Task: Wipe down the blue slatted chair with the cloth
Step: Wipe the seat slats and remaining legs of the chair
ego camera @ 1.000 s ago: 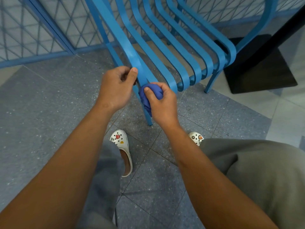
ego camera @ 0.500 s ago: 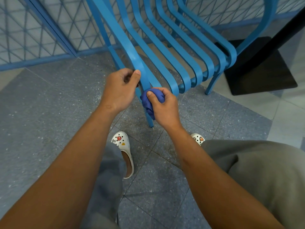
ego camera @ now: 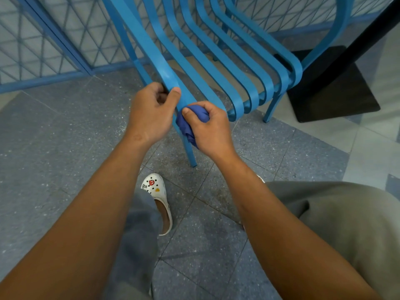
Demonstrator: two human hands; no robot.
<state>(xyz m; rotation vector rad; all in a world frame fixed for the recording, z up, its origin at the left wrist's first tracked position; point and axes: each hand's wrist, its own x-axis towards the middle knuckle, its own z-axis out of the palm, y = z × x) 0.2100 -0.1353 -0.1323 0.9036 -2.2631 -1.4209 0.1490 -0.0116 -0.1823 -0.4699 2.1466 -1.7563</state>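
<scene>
**Outer slat of blue chair gripped and wiped at its front bend**

Head view: The blue slatted chair (ego camera: 218, 61) is seen from above, standing on a grey speckled tile floor (ego camera: 54, 137) in front of a blue mesh fence (ego camera: 43, 40). Its outermost slat on the person's left is gripped by the left hand (ego camera: 151, 114), with the thumb laid over the top face of the slat and the fingers curled beneath it. Just beside it, lower on the same slat where the slat bends down into the front leg, the right hand (ego camera: 208, 128) is closed around a bunched dark blue cloth (ego camera: 192, 120). The cloth is pressed against the slat and is pinched between thumb and curled fingers; a fold of it hangs below the hand, against the leg. The two hands are nearly touching. The remaining slats are curved down to the front edge at the right of the hands. A black table base (ego camera: 337, 89) is seen behind the chair at the right. A white clog with small charms (ego camera: 157, 193) is worn on the left foot, below the chair leg, and grey trousers (ego camera: 346, 224) are seen at lower right.
</scene>
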